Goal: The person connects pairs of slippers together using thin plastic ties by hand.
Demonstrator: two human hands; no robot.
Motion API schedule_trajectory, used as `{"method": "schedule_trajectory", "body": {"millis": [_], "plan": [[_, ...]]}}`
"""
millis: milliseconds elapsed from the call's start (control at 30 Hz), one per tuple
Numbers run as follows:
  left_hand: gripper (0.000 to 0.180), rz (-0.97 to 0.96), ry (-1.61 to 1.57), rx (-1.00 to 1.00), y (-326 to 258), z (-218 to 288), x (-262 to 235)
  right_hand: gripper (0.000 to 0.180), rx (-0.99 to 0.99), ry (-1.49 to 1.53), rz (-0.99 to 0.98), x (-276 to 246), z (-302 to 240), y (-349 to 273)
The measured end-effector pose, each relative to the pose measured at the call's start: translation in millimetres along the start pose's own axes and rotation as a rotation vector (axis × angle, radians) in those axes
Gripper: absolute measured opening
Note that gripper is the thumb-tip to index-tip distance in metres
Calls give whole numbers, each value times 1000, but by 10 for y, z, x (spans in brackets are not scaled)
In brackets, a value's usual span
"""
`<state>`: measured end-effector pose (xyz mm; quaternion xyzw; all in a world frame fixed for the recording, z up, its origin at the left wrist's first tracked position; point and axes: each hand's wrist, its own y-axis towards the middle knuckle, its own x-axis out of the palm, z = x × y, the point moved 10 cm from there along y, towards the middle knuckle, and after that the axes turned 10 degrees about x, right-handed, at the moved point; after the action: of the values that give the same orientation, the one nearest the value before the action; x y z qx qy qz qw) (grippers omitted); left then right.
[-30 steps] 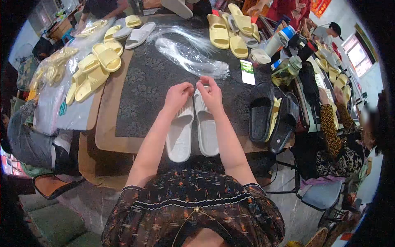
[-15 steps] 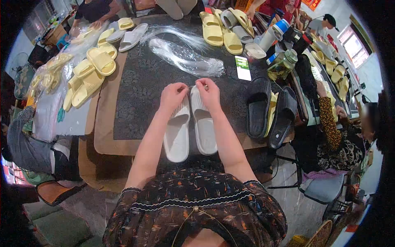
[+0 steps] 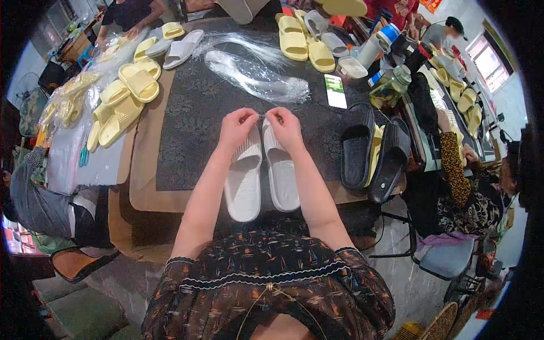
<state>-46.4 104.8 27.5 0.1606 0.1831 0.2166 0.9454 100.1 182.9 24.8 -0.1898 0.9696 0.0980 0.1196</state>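
A pair of pale grey slide slippers lies in front of me, toes pointing away: the left slipper (image 3: 243, 187) and the right slipper (image 3: 283, 181), their heels over the table's near edge. At the toe end of the left one, my left hand (image 3: 238, 127) is closed in a pinch. My right hand (image 3: 284, 127) pinches close beside it, over the toe of the right slipper. Between the fingertips runs a thin strand, hardly visible. Both hands hide the slippers' toe ends. Beyond them lies a bundle of clear plastic strands (image 3: 258, 79) in a bag.
Black slippers (image 3: 357, 153) with a yellow one between them lie at the right. Yellow slippers (image 3: 122, 110) are piled at the left, and more (image 3: 293, 37) lie at the far side. A phone (image 3: 335, 92) and a glass jar (image 3: 391, 88) stand nearby. Other people work around the table.
My two hands have shifted slightly, the right fingertips lower and nearer the left. At the far edge, a yellow slipper has come into view and a held grey pair has moved.
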Motion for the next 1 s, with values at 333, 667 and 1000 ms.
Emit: {"method": "schedule_trajectory", "body": {"millis": [333, 667, 1000], "plan": [[17, 52, 15, 20, 16, 68, -59, 20, 29, 58, 12, -31, 69, 21], [16, 59, 4, 28, 1, 67, -47, 17, 29, 76, 42, -65, 30, 21], [16, 45, 50, 32, -1, 84, -67, 19, 21, 74, -17, -9, -21, -30]]}}
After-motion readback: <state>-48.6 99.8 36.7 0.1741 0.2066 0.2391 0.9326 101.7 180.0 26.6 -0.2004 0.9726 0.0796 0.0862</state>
